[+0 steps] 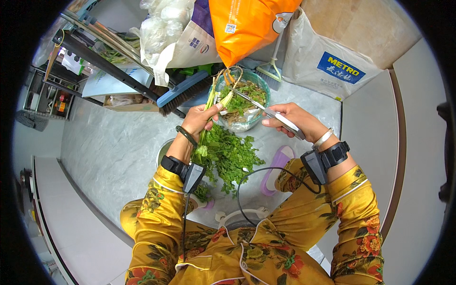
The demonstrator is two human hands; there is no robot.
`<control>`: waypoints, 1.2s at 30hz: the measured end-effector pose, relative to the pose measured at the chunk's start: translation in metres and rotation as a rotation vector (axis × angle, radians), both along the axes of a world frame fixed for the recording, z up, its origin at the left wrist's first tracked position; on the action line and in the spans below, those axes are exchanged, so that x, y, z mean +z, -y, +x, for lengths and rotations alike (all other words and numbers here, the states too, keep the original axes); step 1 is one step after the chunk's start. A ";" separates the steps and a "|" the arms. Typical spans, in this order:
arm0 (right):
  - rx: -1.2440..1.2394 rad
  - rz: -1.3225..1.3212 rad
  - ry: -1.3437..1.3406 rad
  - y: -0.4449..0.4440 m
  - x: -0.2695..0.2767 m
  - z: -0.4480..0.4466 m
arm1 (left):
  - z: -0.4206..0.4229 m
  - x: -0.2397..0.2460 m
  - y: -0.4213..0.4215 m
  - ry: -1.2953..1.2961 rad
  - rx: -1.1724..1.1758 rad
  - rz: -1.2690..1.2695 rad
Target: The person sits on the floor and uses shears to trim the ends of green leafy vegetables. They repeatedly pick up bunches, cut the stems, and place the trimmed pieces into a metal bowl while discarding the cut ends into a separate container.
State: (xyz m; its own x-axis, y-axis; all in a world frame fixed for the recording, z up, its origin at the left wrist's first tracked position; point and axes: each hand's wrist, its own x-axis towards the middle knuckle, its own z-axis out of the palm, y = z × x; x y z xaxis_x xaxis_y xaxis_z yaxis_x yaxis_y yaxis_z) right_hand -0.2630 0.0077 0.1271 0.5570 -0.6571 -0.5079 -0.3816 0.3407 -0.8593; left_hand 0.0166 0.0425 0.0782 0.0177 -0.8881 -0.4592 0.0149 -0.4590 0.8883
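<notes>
My left hand [203, 119] grips the pale stems of a bunch of leafy greens [228, 153], which look like Chinese celery. Their leaves hang down below it towards the floor, while the thin stringy roots point away from me. In my right hand [297, 119] is a pair of grey-handled scissors [281, 121]. The blades reach to the root end of the stems; whether they touch is unclear. Beneath them stands a teal waste bin [268, 89] with a plastic liner, holding green leaves and brown scraps.
An orange plastic bag [249, 28] hangs just beyond the bin. A blue broom head [183, 91] lies to its left; a small brush [269, 74] and a white METRO bag [327, 67] are at right. A round container [163, 151] sits partly behind my left wrist.
</notes>
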 end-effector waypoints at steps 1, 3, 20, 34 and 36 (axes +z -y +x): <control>0.000 -0.006 -0.007 0.001 -0.001 0.000 | 0.000 -0.002 0.001 0.001 0.004 0.006; 0.001 -0.018 -0.020 0.002 -0.003 0.000 | -0.001 -0.005 0.004 0.006 -0.005 0.012; 0.035 -0.177 -0.142 0.008 -0.008 0.000 | -0.001 -0.026 0.012 0.003 -0.013 0.040; 0.036 -0.318 -0.218 0.011 -0.020 0.002 | -0.007 -0.029 0.010 0.006 -0.039 -0.023; 0.035 -0.348 -0.250 0.011 -0.021 0.001 | -0.007 -0.029 0.010 0.007 -0.040 -0.023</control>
